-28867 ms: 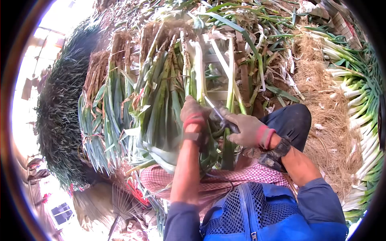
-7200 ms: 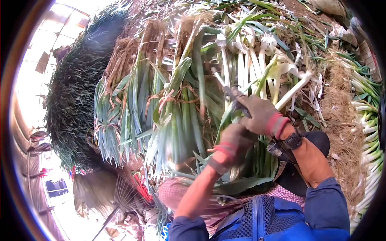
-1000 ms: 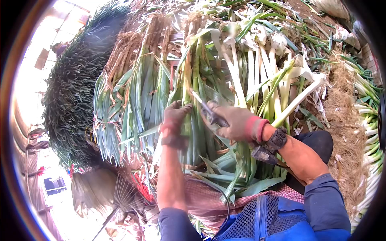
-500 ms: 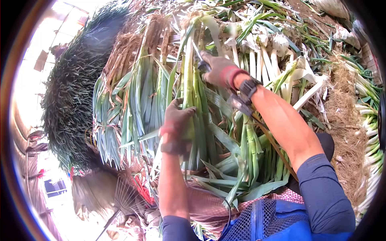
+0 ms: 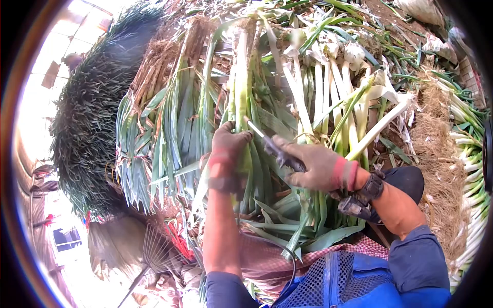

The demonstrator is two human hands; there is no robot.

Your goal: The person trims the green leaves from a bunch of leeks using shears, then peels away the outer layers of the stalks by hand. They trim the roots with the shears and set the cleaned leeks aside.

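Note:
Wrapped around the green part of a leek (image 5: 239,82), my gloved left hand (image 5: 228,149) steadies it against the pile, its pale stem pointing away from me. My gloved right hand (image 5: 318,164) grips an air blow gun (image 5: 277,151) with a black body and a thin metal nozzle. The nozzle tip reaches the leek stem just above my left fingers. Below my right wrist hangs a grey-black fitting (image 5: 354,208). Unpeeled leeks (image 5: 177,118) with brown roots lie left of my left hand. Cleaned white leek stems (image 5: 334,97) lie beyond my right hand.
A tall heap of dark green leek leaves (image 5: 92,118) rises at the left. Loose brown roots (image 5: 434,138) cover the ground at the right, beside a row of white stems (image 5: 475,205). A wire rake (image 5: 154,251) stands at lower left. A dark hose (image 5: 285,246) crosses near my lap.
My right hand has come back toward me with the air blow gun, its nozzle moving from the upper stem down near my left hand. The outer leaves around the stem have spread apart.

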